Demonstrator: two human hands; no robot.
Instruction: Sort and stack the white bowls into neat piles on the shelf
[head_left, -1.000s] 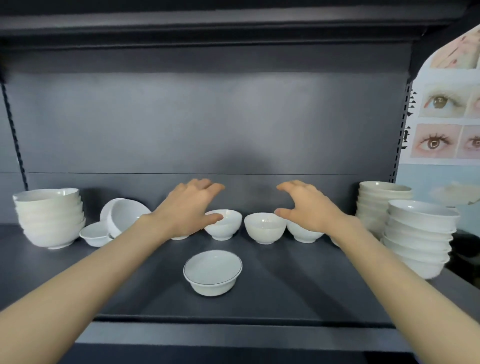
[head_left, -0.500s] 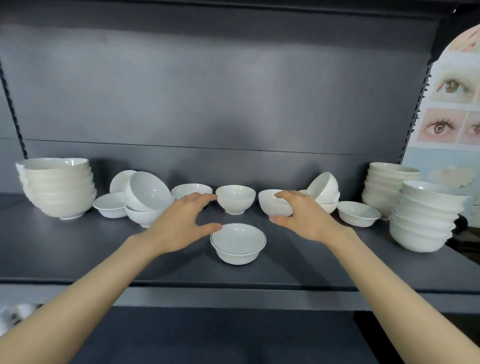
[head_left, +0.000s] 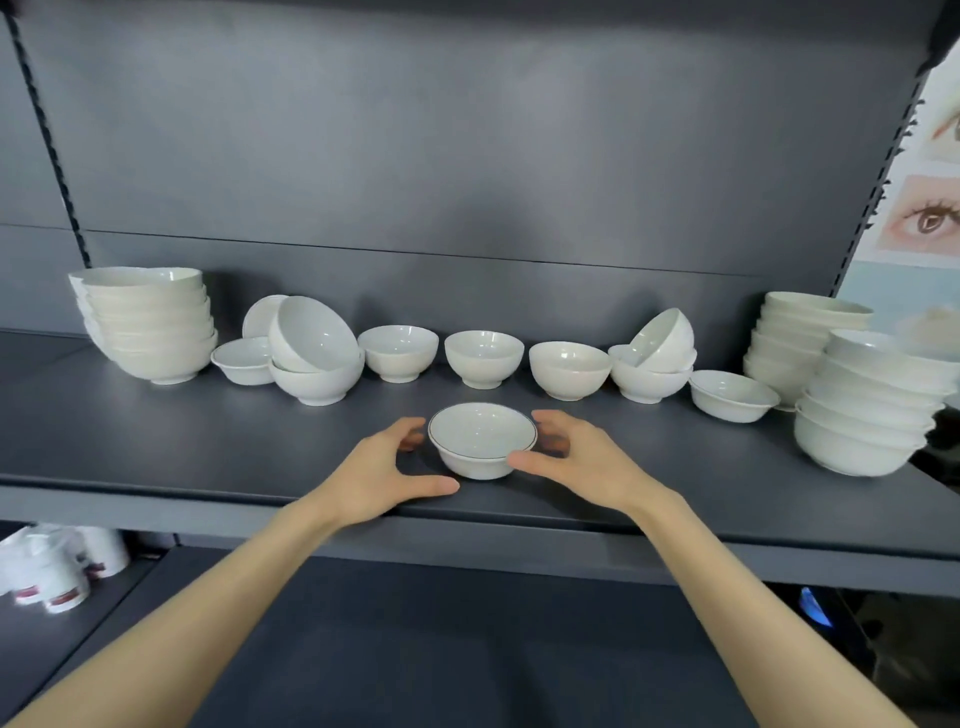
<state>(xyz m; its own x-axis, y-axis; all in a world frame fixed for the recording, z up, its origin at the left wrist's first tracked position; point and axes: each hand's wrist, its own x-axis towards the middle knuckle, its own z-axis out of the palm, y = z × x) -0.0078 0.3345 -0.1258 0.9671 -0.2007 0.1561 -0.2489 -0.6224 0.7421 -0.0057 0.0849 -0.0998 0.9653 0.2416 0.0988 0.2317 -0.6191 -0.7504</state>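
A small white bowl with a thin dark line round its rim stands upright on its foot near the front edge of the grey shelf, mouth facing straight up. It is round, so it has no long axis. It sits alone, in front of the row of other bowls and apart from them.

The person's hands flank it. The left hand is spread wide in a cupped shape, the thumb stretched along the shelf towards the bowl's foot and the fingers curved near the left of the rim. A sliver of shelf shows between this hand and the bowl, so it holds nothing. The right hand is cupped the same way. Its thumb tip lies against the bowl's right wall and its fingers curve just beyond the rim. Whether those fingers touch the bowl cannot be told, nor whether the hand grips it.

Behind stand three single upright bowls: one left, one in the middle, one right. To their left a tilted bowl leans inside another, with a shallow dish beside them and a tall left stack further out. To the right a second tilted bowl rests in a nested pair, next to a shallow bowl. Two stacks close the right end, a rear stack and a nearer stack.
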